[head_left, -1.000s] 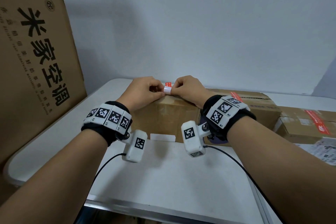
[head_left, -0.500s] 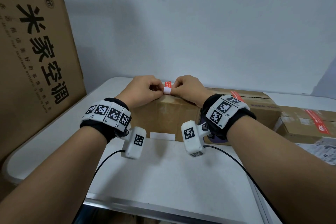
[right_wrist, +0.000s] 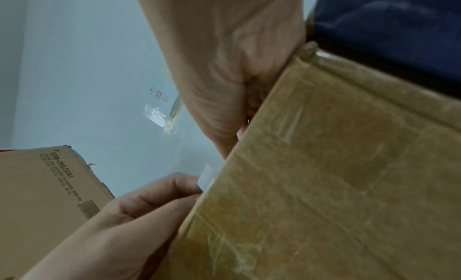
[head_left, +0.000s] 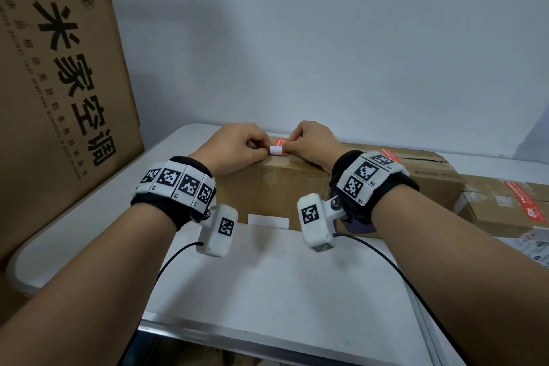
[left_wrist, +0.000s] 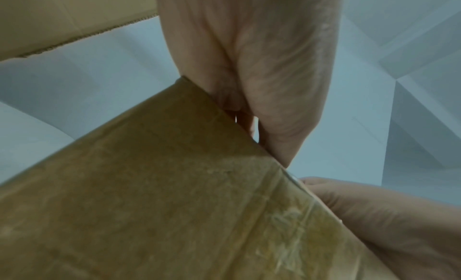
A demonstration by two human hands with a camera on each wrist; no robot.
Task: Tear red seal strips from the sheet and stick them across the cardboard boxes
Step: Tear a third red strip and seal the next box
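White desk [head_left: 267, 282] and pale wall stand as they did a second ago; both hands have hardly shifted. Left hand [head_left: 234, 147] and right hand [head_left: 312, 142] each pinch an end of the seal strip [head_left: 276, 149] above the taped cardboard box [head_left: 279, 187]. Only the right wrist view shows the strip's white backing at the box edge.

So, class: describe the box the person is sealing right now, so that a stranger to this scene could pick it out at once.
Start at the white table against the pale wall. Several brown cardboard boxes lie along its far side; take the box being sealed, the leftmost, under both hands. Unlike the right-hand box, which has a full red strip stuck across it, this one has only a short red-and-white strip end pinched at its top edge.
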